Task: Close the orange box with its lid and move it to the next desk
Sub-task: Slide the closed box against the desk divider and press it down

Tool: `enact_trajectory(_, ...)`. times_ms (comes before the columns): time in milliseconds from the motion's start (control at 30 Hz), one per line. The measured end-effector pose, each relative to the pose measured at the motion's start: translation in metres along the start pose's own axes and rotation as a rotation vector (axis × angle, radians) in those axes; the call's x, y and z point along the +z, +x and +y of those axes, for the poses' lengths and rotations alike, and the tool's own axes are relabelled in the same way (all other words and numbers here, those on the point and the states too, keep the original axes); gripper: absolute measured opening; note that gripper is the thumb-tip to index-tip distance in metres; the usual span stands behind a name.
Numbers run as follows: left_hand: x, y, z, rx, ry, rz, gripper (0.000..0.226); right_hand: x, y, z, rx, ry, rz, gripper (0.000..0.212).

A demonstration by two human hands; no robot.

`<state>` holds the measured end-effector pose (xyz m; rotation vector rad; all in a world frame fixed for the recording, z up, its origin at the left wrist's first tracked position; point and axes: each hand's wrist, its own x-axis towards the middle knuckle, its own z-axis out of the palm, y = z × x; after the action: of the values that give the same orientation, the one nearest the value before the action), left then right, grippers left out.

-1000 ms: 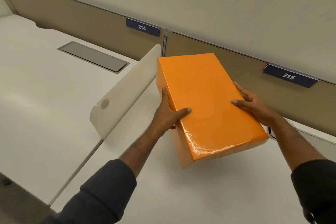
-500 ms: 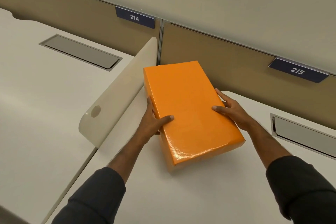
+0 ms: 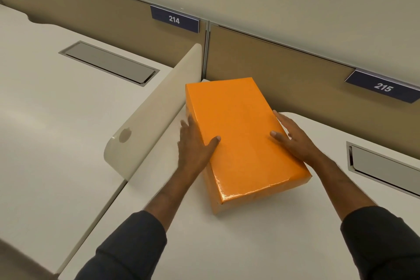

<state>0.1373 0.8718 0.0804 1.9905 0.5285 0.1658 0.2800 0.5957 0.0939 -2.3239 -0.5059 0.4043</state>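
Note:
The orange box [image 3: 241, 134], lid on and wrapped in glossy orange paper, lies flat on the white right-hand desk [image 3: 261, 234] below the 215 label, angled with its far end toward the partition. My left hand [image 3: 195, 145] presses against its left side, thumb on the lid and fingers straightened and blurred. On the right side my right hand [image 3: 293, 138] lies flat along the edge with its thumb on the lid. Both hands touch the box.
A cream divider panel [image 3: 154, 109] stands between the two desks, just left of the box. The left desk [image 3: 56, 132] under label 214 has a grey cable flap [image 3: 109, 61]. Another cable flap [image 3: 384, 168] sits right of the box. A tan partition [image 3: 284, 70] runs behind.
The box came down from the air onto the right-hand desk and now rests there. My fingers have straightened out from under its sides.

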Motion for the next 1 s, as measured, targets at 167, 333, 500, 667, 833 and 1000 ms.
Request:
enact_trajectory(167,0.038,-0.018,0.029,0.239,0.259,-0.002,0.09,0.006,-0.007,-0.011,-0.254,-0.375,-0.044,0.07)
enact_trajectory(333,0.069,-0.02,0.045,0.18,0.499,-0.095,0.113,0.016,-0.004,-0.011,-0.268,-0.422,-0.067,0.07)
enact_trajectory(500,0.068,-0.005,0.045,0.137,0.592,-0.142,0.114,0.024,-0.001,-0.016,-0.205,-0.374,-0.009,0.072)
enact_trajectory(667,0.056,0.038,0.048,0.085,0.617,-0.172,0.098,0.041,0.011,-0.031,-0.139,-0.352,0.076,0.076)
enact_trajectory(833,0.042,0.081,0.044,0.08,0.68,-0.152,0.095,0.063,0.031,-0.053,-0.075,-0.391,0.158,0.065)
enact_trajectory(1000,0.025,0.116,0.035,0.129,0.769,-0.093,0.093,0.087,0.049,-0.076,-0.011,-0.452,0.233,0.064)
